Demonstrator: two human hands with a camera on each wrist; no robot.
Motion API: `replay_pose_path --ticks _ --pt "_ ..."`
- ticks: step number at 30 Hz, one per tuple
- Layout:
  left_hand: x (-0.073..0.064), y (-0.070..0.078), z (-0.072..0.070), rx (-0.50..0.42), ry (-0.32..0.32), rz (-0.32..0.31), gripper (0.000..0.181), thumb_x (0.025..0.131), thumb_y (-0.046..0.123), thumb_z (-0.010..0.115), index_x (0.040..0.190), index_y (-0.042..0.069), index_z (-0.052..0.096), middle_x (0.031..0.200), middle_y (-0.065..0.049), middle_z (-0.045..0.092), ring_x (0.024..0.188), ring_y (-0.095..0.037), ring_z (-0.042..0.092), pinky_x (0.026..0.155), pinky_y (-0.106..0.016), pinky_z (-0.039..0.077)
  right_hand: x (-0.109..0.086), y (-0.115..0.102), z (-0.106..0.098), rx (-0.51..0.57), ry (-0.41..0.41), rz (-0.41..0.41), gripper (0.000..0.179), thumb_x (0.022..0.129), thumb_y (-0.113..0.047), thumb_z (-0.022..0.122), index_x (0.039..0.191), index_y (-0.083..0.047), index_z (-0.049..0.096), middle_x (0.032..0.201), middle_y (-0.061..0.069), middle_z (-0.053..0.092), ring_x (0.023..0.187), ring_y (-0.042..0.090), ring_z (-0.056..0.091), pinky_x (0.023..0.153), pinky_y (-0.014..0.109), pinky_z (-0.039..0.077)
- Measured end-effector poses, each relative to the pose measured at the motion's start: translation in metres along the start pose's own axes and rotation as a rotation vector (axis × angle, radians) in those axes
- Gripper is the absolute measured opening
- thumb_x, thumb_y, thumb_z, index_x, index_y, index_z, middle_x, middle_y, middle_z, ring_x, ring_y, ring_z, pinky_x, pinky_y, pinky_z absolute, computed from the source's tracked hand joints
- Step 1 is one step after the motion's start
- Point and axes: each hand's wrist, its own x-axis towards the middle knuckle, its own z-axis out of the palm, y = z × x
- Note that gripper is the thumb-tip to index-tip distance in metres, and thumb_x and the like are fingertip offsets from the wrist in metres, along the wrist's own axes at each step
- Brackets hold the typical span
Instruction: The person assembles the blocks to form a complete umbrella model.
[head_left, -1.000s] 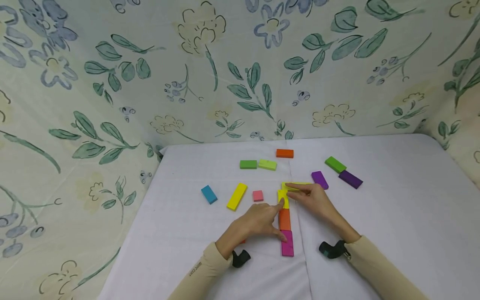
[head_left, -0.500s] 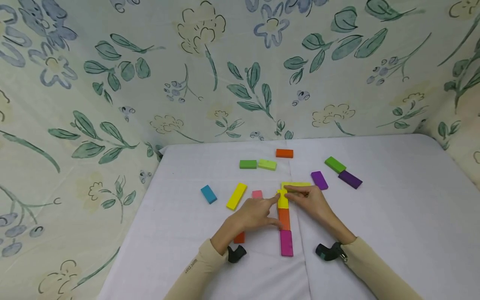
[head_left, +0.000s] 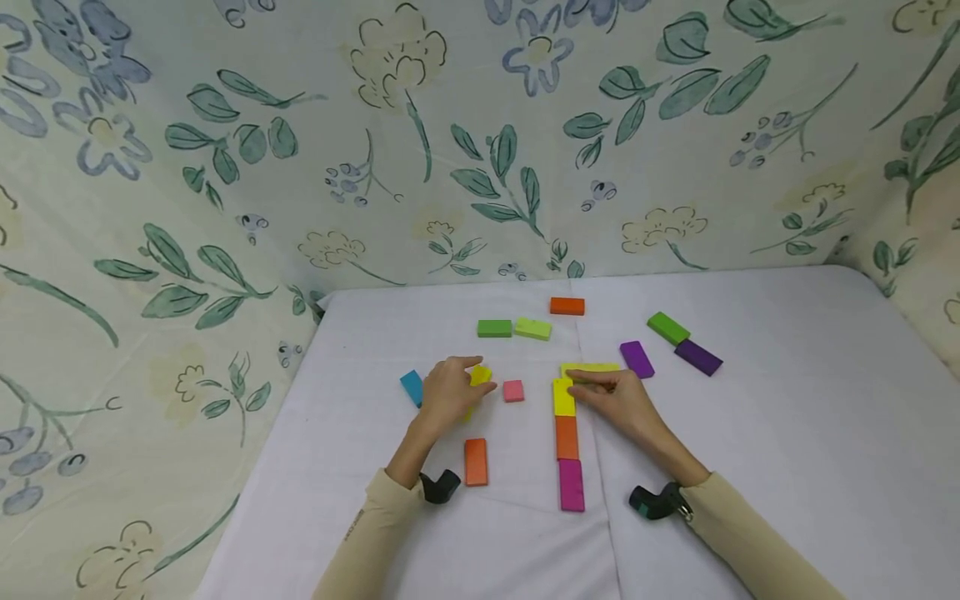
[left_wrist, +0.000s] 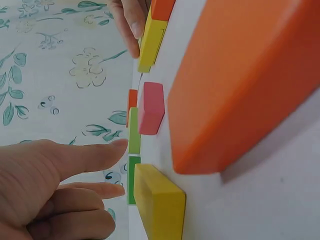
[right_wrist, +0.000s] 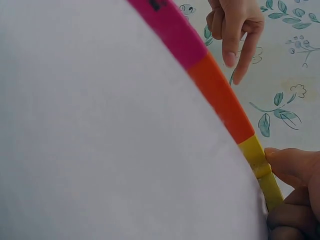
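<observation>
At left, a blue block [head_left: 411, 387] is peeking out beside our left hand [head_left: 447, 392], which is hovering over a loose yellow block [head_left: 481, 374], thumb and forefinger spread, holding nothing. We are seemingly starting a pick-up; the next move is calling for closing thumb and forefinger on that block's sides. Rightward, a pink block [head_left: 513, 391] is lying apart. Further right, a yellow-orange-magenta column [head_left: 567, 437] is running toward us, its far end meeting a crosswise yellow block [head_left: 596, 367]. Our right hand [head_left: 621, 400] is touching that corner, thumb and forefinger nearly together; whether it is pinching, we cannot tell. We are working on a white-clothed bench [head_left: 787, 375], floral fabric [head_left: 405, 192] hanging behind.
</observation>
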Motion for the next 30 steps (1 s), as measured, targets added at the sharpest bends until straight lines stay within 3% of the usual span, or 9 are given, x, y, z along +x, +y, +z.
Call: replay_pose_path --ticks 3,7,14,18,21,23,25,28,30 --pt "0.000 -0.007 -0.002 -0.010 0.015 -0.029 0.049 0.085 0.029 0.087 0.126 0.006 0.075 0.107 -0.014 0.078 0.089 -0.025 0.069 0.050 -0.020 0.034 0.000 0.000 0.000 0.008 0.000 -0.002 0.037 0.093 -0.033 0.078 0.126 -0.017 0.076 0.133 0.009 0.071 0.124 0.026 0.062 0.080 0.010 0.048" --pt "0.000 -0.010 -0.003 -0.015 0.030 -0.050 0.044 0.084 0.028 0.088 0.120 0.005 0.078 0.105 -0.015 0.077 0.084 -0.025 0.067 0.049 -0.020 0.034 -0.001 0.000 0.000 0.007 0.006 -0.001 0.037 0.094 -0.033 0.078 0.126 -0.015 0.076 0.132 0.011 0.071 0.122 0.026 0.063 0.077 0.009 0.048" --pt "0.001 -0.011 -0.001 0.008 0.044 -0.058 0.038 0.084 0.027 0.087 0.114 0.005 0.080 0.087 -0.011 0.072 0.068 -0.017 0.057 0.049 -0.020 0.033 0.000 0.000 0.001 0.016 0.001 0.004 0.036 0.093 -0.033 0.079 0.125 -0.017 0.077 0.132 0.011 0.072 0.086 0.017 0.052 0.055 0.020 0.034" --pt "0.005 -0.013 0.001 -0.010 0.020 -0.014 0.034 0.087 0.024 0.085 0.117 0.008 0.080 0.103 -0.012 0.078 0.085 -0.022 0.070 0.054 -0.020 0.042 0.000 0.000 0.001 0.019 -0.001 -0.001 0.036 0.093 -0.032 0.079 0.125 -0.016 0.077 0.129 0.012 0.073 0.075 0.014 0.046 0.052 0.023 0.029" --pt "0.007 -0.015 0.002 -0.024 -0.002 0.008 0.034 0.088 0.022 0.084 0.119 0.008 0.079 0.114 -0.014 0.078 0.100 -0.027 0.074 0.063 -0.023 0.050 0.000 0.000 0.001 0.019 0.001 -0.002 0.036 0.092 -0.031 0.079 0.125 -0.016 0.077 0.099 0.010 0.075 0.065 0.010 0.038 0.052 0.022 0.027" --pt "0.007 -0.016 0.001 -0.030 -0.014 0.007 0.036 0.087 0.023 0.084 0.120 0.007 0.078 0.115 -0.015 0.077 0.099 -0.027 0.073 0.064 -0.024 0.051 -0.001 -0.001 0.001 0.018 0.003 -0.001 0.036 0.092 -0.031 0.079 0.125 -0.016 0.077 0.093 0.008 0.073 0.063 0.010 0.034 0.052 0.022 0.027" --pt "0.006 -0.017 0.001 -0.027 -0.013 -0.006 0.039 0.086 0.024 0.086 0.119 0.007 0.078 0.113 -0.014 0.078 0.095 -0.025 0.072 0.063 -0.024 0.049 -0.001 -0.001 0.001 0.016 0.006 0.000 0.036 0.092 -0.032 0.080 0.125 -0.017 0.077 0.095 0.009 0.074 0.067 0.011 0.041 0.052 0.022 0.028" --pt "0.004 -0.018 0.002 -0.030 -0.003 -0.025 0.040 0.084 0.025 0.087 0.119 0.007 0.078 0.109 -0.014 0.078 0.087 -0.022 0.068 0.059 -0.022 0.043 -0.001 -0.001 0.001 0.012 0.008 0.001 0.036 0.093 -0.032 0.079 0.125 -0.017 0.077 0.125 0.011 0.075 0.083 0.014 0.051 0.055 0.021 0.033" --pt "0.004 -0.019 0.002 -0.033 0.010 -0.028 0.039 0.084 0.025 0.087 0.118 0.007 0.079 0.105 -0.013 0.078 0.082 -0.020 0.064 0.058 -0.023 0.040 -0.001 -0.001 0.001 0.013 0.011 0.004 0.035 0.093 -0.032 0.079 0.124 -0.017 0.077 0.128 0.011 0.074 0.084 0.015 0.051 0.055 0.021 0.033"
